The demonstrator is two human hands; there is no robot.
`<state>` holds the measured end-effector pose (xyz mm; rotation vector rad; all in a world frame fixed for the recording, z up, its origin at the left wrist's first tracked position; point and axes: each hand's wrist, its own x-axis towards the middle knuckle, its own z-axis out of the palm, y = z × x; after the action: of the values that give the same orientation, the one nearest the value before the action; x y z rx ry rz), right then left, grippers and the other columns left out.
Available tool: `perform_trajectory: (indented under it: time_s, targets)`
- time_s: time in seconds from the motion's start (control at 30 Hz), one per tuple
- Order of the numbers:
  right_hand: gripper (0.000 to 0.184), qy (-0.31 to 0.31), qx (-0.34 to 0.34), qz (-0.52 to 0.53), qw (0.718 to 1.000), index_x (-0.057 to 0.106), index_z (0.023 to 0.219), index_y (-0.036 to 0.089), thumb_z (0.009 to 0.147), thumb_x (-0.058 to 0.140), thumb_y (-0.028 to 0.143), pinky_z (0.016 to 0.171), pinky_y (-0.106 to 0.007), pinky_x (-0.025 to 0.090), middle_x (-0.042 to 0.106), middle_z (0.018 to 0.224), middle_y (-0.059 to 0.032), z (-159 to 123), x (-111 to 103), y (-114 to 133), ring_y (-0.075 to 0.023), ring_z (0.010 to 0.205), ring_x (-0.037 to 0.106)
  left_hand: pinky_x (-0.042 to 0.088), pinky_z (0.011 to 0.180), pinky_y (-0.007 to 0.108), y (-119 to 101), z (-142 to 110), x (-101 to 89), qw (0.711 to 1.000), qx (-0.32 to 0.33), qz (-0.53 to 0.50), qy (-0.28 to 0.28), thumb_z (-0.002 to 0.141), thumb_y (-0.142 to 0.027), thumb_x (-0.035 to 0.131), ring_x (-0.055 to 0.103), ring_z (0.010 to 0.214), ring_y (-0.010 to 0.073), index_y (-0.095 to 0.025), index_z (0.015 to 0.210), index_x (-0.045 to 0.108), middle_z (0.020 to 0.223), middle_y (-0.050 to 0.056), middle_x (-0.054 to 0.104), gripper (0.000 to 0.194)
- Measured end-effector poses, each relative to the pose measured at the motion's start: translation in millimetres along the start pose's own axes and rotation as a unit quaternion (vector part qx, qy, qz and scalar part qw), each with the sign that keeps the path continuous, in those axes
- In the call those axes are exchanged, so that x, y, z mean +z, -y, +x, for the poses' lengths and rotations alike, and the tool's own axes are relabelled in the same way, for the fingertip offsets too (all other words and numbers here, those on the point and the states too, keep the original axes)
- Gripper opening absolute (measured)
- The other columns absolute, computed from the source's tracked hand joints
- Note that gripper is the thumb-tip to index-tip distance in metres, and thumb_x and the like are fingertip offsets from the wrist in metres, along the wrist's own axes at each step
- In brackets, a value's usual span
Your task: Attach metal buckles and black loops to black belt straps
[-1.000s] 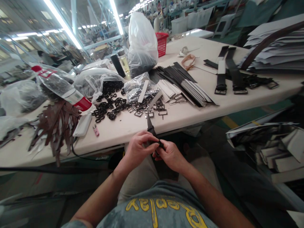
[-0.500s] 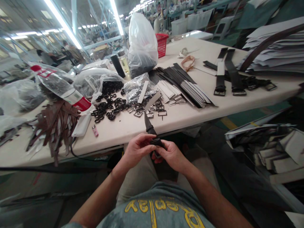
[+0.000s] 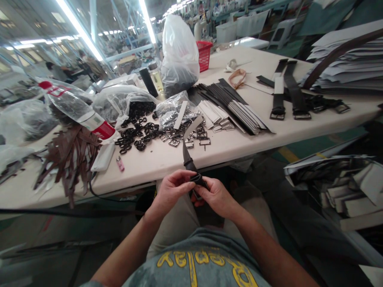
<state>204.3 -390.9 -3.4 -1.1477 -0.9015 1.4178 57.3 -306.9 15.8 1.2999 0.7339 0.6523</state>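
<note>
Just off the near table edge, above my lap, both hands work on a dark belt strap (image 3: 186, 148). My left hand (image 3: 175, 190) pinches it between thumb and fingers from the left. My right hand (image 3: 218, 196) grips the same strap from the right, thumb on top. Between the fingertips, a black folded piece or loop (image 3: 196, 178) shows a rounded opening. Farther along the strap sits another dark band (image 3: 188, 161). The strap's pale-backed free end (image 3: 193, 124) reaches over loose metal buckles (image 3: 204, 141). A metal edge below the fingers is mostly covered.
Black loops (image 3: 140, 135) lie heaped beside a plastic bag. Strips (image 3: 236, 107) are stacked behind the buckles, with buckled straps (image 3: 295, 93) to the right. On the left are brown strips (image 3: 72, 151), a bottle (image 3: 86, 115) and pink thread snips (image 3: 120, 164). A bin of scraps (image 3: 347, 191) stands at right.
The black piece between my fingertips has turned, and its rounded opening shows more. My hands have barely moved; the strap still extends over the table.
</note>
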Motion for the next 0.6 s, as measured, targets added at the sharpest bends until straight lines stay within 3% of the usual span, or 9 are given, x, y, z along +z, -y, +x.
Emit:
perform_trajectory:
  time_s: [0.13, 0.3, 0.4, 0.5, 0.6]
  targets:
    - [0.026, 0.004, 0.003, -0.005, 1.000, 0.062, 0.090, 0.015, 0.084, 0.063, 0.041, 0.056, -0.027, 0.058, 0.064, 0.068, 0.0007, 1.0, 0.4, -2.5, -0.0145, 0.061, 0.065, 0.048, 0.064, 0.025, -6.8, 2.1, -3.4, 0.997, 0.000, 0.068, 0.039, 0.073, -0.035, 0.080, 0.059, 0.068, 0.0139, -0.016, 0.091, 0.078, 0.077, 0.003, 0.065, 0.026]
    - [0.019, 0.023, -0.012, -0.013, 1.000, 0.061, 0.092, 0.015, 0.080, 0.066, 0.029, 0.067, -0.031, 0.060, 0.066, 0.076, 0.0000, 1.4, -2.6, -3.4, -0.0157, 0.068, 0.067, 0.045, 0.061, 0.023, -6.8, 3.3, -5.6, 0.974, 0.061, 0.217, 0.036, 0.075, -0.026, 0.077, 0.055, 0.067, 0.0121, -0.020, 0.091, 0.080, 0.077, 0.002, 0.059, 0.018]
    - [0.026, 0.027, -0.022, -0.016, 0.999, 0.063, 0.096, 0.015, 0.082, 0.068, 0.036, 0.068, -0.031, 0.061, 0.065, 0.081, -0.0009, 1.4, -3.6, -4.0, -0.0162, 0.071, 0.067, 0.046, 0.065, 0.023, -7.7, 0.7, -6.3, 0.955, 0.086, 0.280, 0.045, 0.079, -0.019, 0.070, 0.056, 0.072, 0.0124, -0.023, 0.097, 0.079, 0.082, 0.003, 0.060, 0.021]
    - [0.037, -0.015, -0.033, -0.004, 0.999, 0.063, 0.094, 0.015, 0.085, 0.065, 0.051, 0.061, -0.029, 0.061, 0.062, 0.078, -0.0004, 2.1, -2.8, -4.5, -0.0149, 0.066, 0.064, 0.048, 0.070, 0.024, -7.8, -4.1, -4.5, 0.952, 0.097, 0.280, 0.076, 0.084, -0.017, 0.064, 0.059, 0.079, 0.0139, -0.025, 0.103, 0.077, 0.089, 0.004, 0.060, 0.024]
    - [0.042, -0.057, -0.066, -0.016, 0.996, 0.064, 0.090, 0.015, 0.086, 0.062, 0.057, 0.054, -0.027, 0.059, 0.061, 0.070, 0.0001, 1.9, -2.2, -1.2, -0.0135, 0.060, 0.061, 0.049, 0.070, 0.024, -2.0, -6.5, 0.5, 0.978, 0.092, 0.182, 0.039, 0.086, -0.025, 0.066, 0.060, 0.076, 0.0130, -0.020, 0.097, 0.074, 0.089, 0.004, 0.061, 0.014]
